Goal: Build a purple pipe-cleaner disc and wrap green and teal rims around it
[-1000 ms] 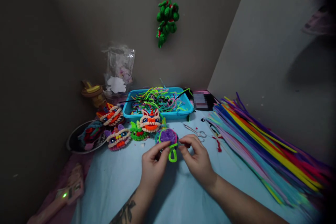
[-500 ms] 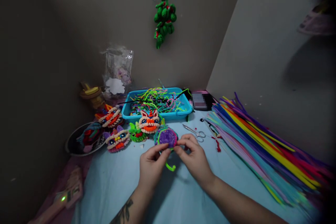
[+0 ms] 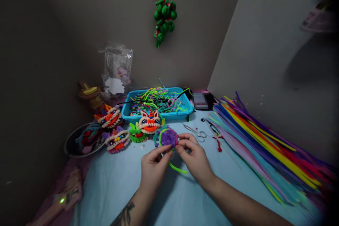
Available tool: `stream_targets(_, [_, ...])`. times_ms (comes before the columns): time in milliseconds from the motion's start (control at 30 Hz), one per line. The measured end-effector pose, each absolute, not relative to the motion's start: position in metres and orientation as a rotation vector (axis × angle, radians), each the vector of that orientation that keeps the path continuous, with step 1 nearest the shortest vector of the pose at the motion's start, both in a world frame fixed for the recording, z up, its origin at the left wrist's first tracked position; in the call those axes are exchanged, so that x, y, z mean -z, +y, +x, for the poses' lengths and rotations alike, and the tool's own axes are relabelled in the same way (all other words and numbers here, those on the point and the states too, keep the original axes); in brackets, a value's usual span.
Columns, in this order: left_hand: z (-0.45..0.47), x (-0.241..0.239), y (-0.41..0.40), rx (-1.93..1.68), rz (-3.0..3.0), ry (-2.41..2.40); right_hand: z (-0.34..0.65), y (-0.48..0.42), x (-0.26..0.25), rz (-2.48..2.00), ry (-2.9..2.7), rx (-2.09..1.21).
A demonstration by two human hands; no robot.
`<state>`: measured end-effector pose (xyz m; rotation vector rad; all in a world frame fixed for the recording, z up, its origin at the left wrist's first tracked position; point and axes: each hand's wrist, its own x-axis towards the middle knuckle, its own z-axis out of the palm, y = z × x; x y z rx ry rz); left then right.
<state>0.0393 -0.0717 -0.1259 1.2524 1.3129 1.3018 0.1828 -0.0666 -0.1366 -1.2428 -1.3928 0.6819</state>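
Note:
A round coil of pipe cleaners [image 3: 168,137], purple in the middle with green, pink and teal around it, is held up over the light blue cloth. My left hand [image 3: 155,162] pinches its lower edge between thumb and fingers. On the right edge, my right hand [image 3: 192,155] grips with thumb and fingertips closed. A loose lime green pipe cleaner end [image 3: 178,168] sticks out below the coil toward the right. Behind the coil stands a cream and orange lion head figure [image 3: 149,122], beside a green figure [image 3: 137,134].
A blue tray [image 3: 157,116] of pipe cleaner scraps lies at the back. Scissors [image 3: 197,133] rest right of my hands. Long pipe cleaners [image 3: 254,141] spread along the right. More lion heads [image 3: 118,140], a dark bowl [image 3: 69,144] and a pink glue gun [image 3: 67,196] are left.
The lime green end below the coil has swung from hanging with a curled tip to pointing straighter and farther right. Both hands keep hold of the coil.

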Motion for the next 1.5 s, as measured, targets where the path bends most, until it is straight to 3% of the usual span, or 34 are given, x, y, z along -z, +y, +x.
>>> stream_targets(633, [0.043,0.122,-0.072,-1.315,1.185,1.342,0.182,-0.064,0.148,-1.204,-1.356,-0.774])
stream_targets(1033, [0.043,0.124,-0.071,-1.262,1.087,1.216,0.183,-0.055,0.161,-1.093,-1.272,-1.011])
stream_targets(1500, [0.040,0.131,-0.066,-1.372,0.917,1.241,0.173,-0.076,0.133,-1.082,-1.424,-0.835])
